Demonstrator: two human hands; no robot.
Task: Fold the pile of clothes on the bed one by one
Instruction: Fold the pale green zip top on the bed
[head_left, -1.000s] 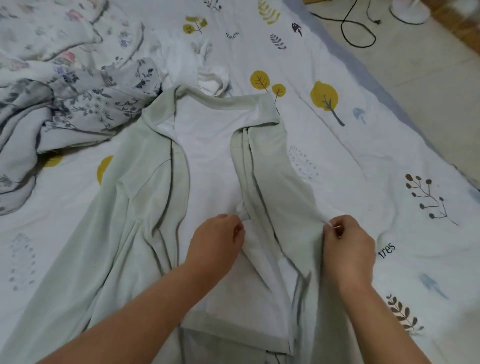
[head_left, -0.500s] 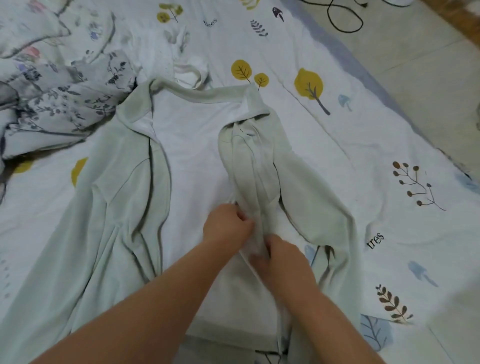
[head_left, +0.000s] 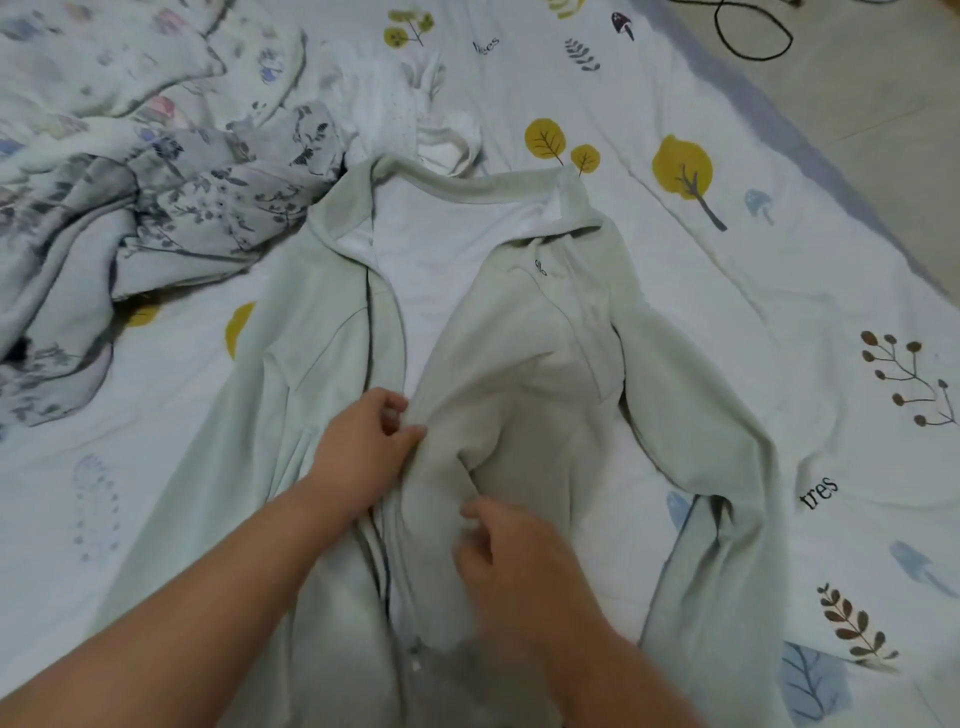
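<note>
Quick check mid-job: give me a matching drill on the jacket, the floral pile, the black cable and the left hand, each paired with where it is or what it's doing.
Things:
1. pale green jacket
2. floral clothes pile
3. black cable
4. left hand

Places or states:
A. on the floor beyond the bed's edge
B. pinching the jacket's front edge
C. heaped at the upper left of the bed
D. spread open on the sheet, collar away from the person

Pairs: 1-D, 2-C, 3-A, 4-B
</note>
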